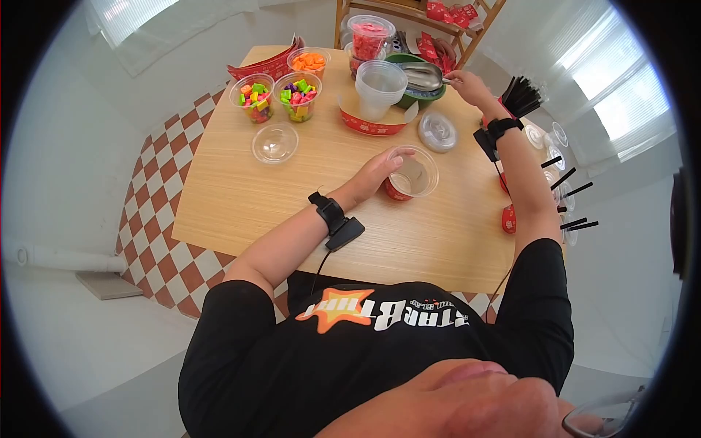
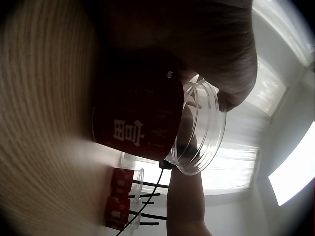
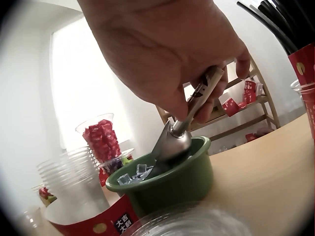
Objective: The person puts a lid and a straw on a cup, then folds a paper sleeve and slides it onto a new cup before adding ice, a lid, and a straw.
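Observation:
My left hand (image 1: 380, 174) holds a clear cup with a red sleeve (image 1: 412, 175) near the middle of the table, thumb at its rim. In the left wrist view, the red sleeve (image 2: 142, 118) stands on the wood under the left hand (image 2: 197, 44). At the back, my right hand (image 1: 471, 87) grips the handle of a metal scoop (image 1: 427, 73). The right wrist view shows that hand (image 3: 172, 54) above a green bowl (image 3: 182, 184), with the scoop's head (image 3: 174, 146) tilted inside it beside clear ice-like cubes (image 3: 141, 168).
Stacked clear cups (image 1: 380, 87) stand in a red paper ring (image 1: 372, 128). Clear lids (image 1: 438, 131) lie beside it. Cups of colourful pieces (image 1: 297, 96) are at the left, black straws (image 1: 520, 98) at the right, and a wooden shelf (image 1: 431, 18) stands behind.

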The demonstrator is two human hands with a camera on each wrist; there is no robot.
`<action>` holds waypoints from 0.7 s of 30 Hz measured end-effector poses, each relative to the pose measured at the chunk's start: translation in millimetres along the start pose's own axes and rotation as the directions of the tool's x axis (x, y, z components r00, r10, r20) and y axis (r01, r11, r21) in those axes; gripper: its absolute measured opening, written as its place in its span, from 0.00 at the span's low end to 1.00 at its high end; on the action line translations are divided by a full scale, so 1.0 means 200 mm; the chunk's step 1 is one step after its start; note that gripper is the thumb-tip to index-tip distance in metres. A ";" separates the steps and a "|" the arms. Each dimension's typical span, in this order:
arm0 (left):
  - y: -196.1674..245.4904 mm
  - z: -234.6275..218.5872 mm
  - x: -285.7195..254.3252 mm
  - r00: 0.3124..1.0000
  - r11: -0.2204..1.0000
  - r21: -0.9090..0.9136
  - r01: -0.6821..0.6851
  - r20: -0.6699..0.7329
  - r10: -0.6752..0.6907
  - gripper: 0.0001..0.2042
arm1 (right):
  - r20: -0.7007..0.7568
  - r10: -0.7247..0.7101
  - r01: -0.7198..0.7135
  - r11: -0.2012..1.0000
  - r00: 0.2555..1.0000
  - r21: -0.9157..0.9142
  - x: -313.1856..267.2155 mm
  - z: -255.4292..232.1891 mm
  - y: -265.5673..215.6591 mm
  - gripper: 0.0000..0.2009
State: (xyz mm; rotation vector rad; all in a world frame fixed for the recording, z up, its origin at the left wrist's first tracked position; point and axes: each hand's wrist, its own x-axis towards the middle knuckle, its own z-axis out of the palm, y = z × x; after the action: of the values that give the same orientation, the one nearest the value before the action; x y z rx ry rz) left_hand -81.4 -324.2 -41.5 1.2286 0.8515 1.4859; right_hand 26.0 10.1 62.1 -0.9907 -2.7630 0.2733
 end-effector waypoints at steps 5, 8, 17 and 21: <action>0.01 0.01 0.00 1.000 1.000 -0.010 0.008 0.003 -0.008 0.28 | 0.165 0.144 -0.195 0.916 0.976 0.351 0.00 0.09 0.08 0.14; 0.01 0.01 -0.01 1.000 1.000 -0.009 0.007 0.002 -0.007 0.28 | 0.151 0.192 -0.239 0.871 0.970 0.430 -0.03 0.11 0.07 0.13; 0.02 0.00 0.00 1.000 0.999 0.033 0.012 0.014 -0.012 0.28 | -0.073 0.166 -0.102 0.837 0.983 0.537 -0.19 0.12 0.06 0.15; 0.00 0.00 0.00 1.000 0.999 0.039 -0.005 0.009 0.005 0.27 | -0.123 0.139 -0.066 0.881 0.983 0.469 -0.45 -0.06 -0.05 0.16</action>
State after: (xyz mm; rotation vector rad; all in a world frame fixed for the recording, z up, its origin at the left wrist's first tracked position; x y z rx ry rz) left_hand -81.5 -324.6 -40.6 1.2658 0.8752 1.4725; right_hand 91.5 -53.9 65.6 -0.9767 -2.3391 0.7963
